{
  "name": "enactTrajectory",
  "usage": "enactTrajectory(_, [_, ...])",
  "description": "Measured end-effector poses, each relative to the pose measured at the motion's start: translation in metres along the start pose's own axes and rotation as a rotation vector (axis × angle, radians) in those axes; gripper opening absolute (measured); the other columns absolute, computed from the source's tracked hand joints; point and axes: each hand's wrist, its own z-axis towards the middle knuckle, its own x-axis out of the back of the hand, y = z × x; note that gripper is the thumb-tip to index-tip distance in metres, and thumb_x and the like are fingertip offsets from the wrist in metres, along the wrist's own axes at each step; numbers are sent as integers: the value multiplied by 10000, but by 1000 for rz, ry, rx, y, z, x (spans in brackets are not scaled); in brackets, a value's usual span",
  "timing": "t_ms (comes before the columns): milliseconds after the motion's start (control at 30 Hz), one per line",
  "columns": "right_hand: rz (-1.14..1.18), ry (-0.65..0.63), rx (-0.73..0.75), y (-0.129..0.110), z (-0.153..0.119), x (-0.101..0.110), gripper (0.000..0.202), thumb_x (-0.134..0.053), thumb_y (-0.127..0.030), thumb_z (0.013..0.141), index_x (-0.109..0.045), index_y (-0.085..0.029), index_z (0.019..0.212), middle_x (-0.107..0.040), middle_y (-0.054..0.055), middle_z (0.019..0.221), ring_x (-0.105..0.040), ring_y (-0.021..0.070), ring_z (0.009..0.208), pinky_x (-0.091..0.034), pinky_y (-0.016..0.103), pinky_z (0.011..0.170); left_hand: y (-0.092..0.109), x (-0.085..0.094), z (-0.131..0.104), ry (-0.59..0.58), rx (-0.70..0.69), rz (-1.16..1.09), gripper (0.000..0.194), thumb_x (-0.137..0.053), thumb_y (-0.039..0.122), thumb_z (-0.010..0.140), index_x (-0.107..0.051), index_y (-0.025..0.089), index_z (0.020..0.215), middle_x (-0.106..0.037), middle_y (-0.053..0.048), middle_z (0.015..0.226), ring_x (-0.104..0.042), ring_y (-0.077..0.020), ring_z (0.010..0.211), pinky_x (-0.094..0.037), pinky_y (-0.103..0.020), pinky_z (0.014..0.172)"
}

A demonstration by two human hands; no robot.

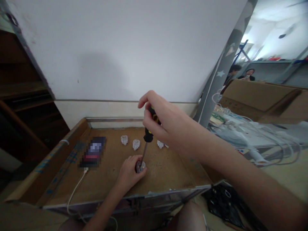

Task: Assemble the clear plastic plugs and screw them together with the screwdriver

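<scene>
My right hand (160, 117) is wrapped round the black and yellow handle of a screwdriver (148, 136), holding it nearly upright. Its metal shaft runs down to a small clear plastic part (141, 166) on the cardboard. Thumb and fingers of my left hand (131, 170) grip that part from both sides. Similar clear plastic pieces lie beyond my hands: one piece (124, 140) at the left, another piece (136, 144) beside it, and one (160, 144) partly behind my right wrist. Whether the screwdriver's tip sits in a screw is too small to tell.
The cardboard-lined work surface (110, 183) has a raised left edge. A phone (93, 152) with a white charging cable (75, 189) lies on it. A white wall (134, 48) stands behind. To the right are white cables (255, 154), a large cardboard box (257, 99) and people farther back.
</scene>
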Motion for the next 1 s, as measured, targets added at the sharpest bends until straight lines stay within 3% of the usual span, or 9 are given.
enactTrajectory(67, [29, -75, 19, 4, -1, 5, 154, -382, -189, 856, -449, -190, 995, -550, 3, 811, -460, 96, 600, -346, 228, 543, 0, 0, 0, -1, 6, -5, 323, -609, 289, 732, -577, 208, 1044, -646, -66, 960, -595, -241, 901, -463, -379, 793])
enactTrajectory(200, [-218, -98, -31, 13, -5, 15, 212, -476, -378, 856, -481, -184, 940, -514, 1, 712, -420, 116, 567, -336, 259, 544, -1, -1, 0, -6, 16, -11, 352, -612, 286, 735, -566, 199, 1073, -644, -69, 965, -595, -239, 897, -465, -380, 790])
enactTrajectory(367, [-90, -285, 37, 11, -15, 28, 261, -527, -228, 803, -486, -190, 1058, -521, 39, 925, -478, 112, 677, -404, 253, 634, 0, -1, 0, -2, 15, 2, 346, -604, 296, 747, -553, 208, 1078, -641, -58, 966, -592, -231, 899, -457, -378, 796])
enactTrajectory(533, [-337, -244, 17, 7, -19, 28, 354, -462, -194, 840, -498, -259, 1186, -426, 95, 1130, -471, 106, 641, -417, 306, 647, 2, 0, 0, -10, 66, 45, 443, -614, 301, 740, -510, 222, 1163, -649, -42, 919, -593, -234, 875, -443, -390, 791])
enactTrajectory(600, [-284, -289, 53, 7, -19, 26, 439, -461, -125, 806, -471, -266, 1221, -410, 94, 1165, -501, 123, 708, -429, 320, 704, 1, -1, 0, -6, 65, 49, 469, -614, 300, 739, -496, 224, 1187, -648, -38, 914, -593, -235, 877, -440, -392, 797])
enactTrajectory(667, [-205, -321, 57, 6, -18, 22, 425, -496, -167, 804, -466, -242, 1221, -423, 91, 1158, -512, 138, 753, -438, 328, 740, -1, -3, 0, 2, 56, 48, 472, -612, 309, 741, -495, 225, 1191, -648, -38, 919, -594, -236, 882, -441, -392, 800])
enactTrajectory(767, [-186, -234, 48, 4, -18, 16, 361, -464, -255, 860, -464, -205, 1217, -446, 94, 1118, -497, 136, 726, -450, 333, 725, -4, -4, 0, 2, 48, 26, 477, -615, 320, 738, -497, 227, 1191, -654, -39, 941, -596, -233, 886, -445, -386, 806])
enactTrajectory(900, [-81, -199, 73, 4, -17, 13, 404, -463, -119, 803, -438, -158, 1205, -433, 105, 1135, -489, 120, 739, -457, 302, 748, -4, -3, 2, -2, 48, 8, 487, -628, 317, 720, -505, 231, 1183, -657, -35, 943, -597, -228, 884, -450, -376, 798])
enactTrajectory(1000, [-171, -224, 4, 5, -19, 14, 313, -492, -254, 839, -486, -160, 1137, -448, 106, 1089, -484, 137, 717, -462, 343, 736, -4, -3, 2, 5, 45, 11, 470, -626, 312, 724, -513, 232, 1173, -658, -36, 946, -598, -229, 899, -446, -375, 809])
